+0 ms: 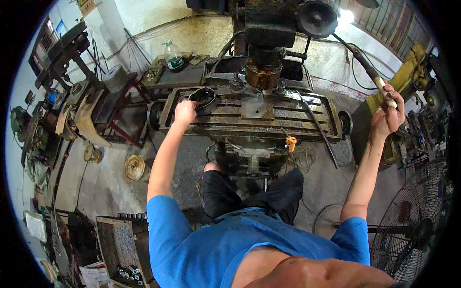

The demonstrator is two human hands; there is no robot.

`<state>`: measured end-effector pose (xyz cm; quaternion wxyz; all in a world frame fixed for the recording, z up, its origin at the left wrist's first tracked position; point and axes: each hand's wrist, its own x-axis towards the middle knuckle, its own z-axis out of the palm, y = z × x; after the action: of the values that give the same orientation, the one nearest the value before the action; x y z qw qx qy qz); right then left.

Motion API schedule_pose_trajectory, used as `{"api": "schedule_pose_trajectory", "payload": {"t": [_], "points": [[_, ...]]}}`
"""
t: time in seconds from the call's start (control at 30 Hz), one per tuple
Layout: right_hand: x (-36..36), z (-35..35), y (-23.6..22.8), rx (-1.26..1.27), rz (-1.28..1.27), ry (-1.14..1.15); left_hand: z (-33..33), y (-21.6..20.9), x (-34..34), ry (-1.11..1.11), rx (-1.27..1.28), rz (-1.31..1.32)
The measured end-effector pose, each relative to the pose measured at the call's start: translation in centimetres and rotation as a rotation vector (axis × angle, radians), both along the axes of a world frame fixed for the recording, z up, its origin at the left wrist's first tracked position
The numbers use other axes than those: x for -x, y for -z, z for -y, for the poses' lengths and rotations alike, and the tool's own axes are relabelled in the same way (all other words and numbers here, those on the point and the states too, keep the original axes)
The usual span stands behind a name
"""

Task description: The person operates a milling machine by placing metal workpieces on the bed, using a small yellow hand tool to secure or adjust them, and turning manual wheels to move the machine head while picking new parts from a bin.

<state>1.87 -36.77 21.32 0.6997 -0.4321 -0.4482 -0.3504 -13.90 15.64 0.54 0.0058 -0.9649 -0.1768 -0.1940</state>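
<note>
My left hand (pixel 185 113) is closed at the near left rim of a dark, round, open container (pixel 207 102), which sits on the left end of the slotted machine table (pixel 302 132). What lies inside it is too dark to make out. Out to the right, my raised right hand (pixel 388 115) wraps round the pale end of a long lever (pixel 367 67), which slopes up to a dark round hub on the machine head (pixel 270 26). Below the brownish spindle (pixel 263 74), a flat metal plate (pixel 258 109) with a small dark hole lies on the table.
A long bar (pixel 319 127) leans across the table's right side. From its front edge hangs an orange-yellow tool (pixel 290 143). A large fan (pixel 418 223) stands at lower right. Buckets (pixel 136 168) are on the floor at left; a big clear bottle (pixel 173 55) stands on the back bench.
</note>
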Motion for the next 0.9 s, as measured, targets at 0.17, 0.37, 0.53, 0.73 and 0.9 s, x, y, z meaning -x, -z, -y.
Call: {"api": "schedule_pose_trajectory", "payload": {"t": [0.17,0.37,0.53,0.73,0.9], "points": [[-0.1,-0.1,0.3,0.001,-0.028,0.023,-0.8,-2.5,1.8,0.016,0.056,0.079],[-0.4,0.1,0.4,-0.007,-0.026,0.038,0.5,-4.5,6.4,0.033,0.089,0.094],[-0.2,0.3,0.2,0.0,-0.003,0.033,0.7,-7.7,7.9,0.039,0.166,-0.016],[-0.3,-0.1,0.2,-0.011,-0.006,-0.008,-0.4,-4.9,7.1,-0.125,0.547,0.164],[0.1,-0.3,0.3,-0.035,-0.036,0.02,-1.4,-3.5,7.3,-0.091,0.397,0.166]]}}
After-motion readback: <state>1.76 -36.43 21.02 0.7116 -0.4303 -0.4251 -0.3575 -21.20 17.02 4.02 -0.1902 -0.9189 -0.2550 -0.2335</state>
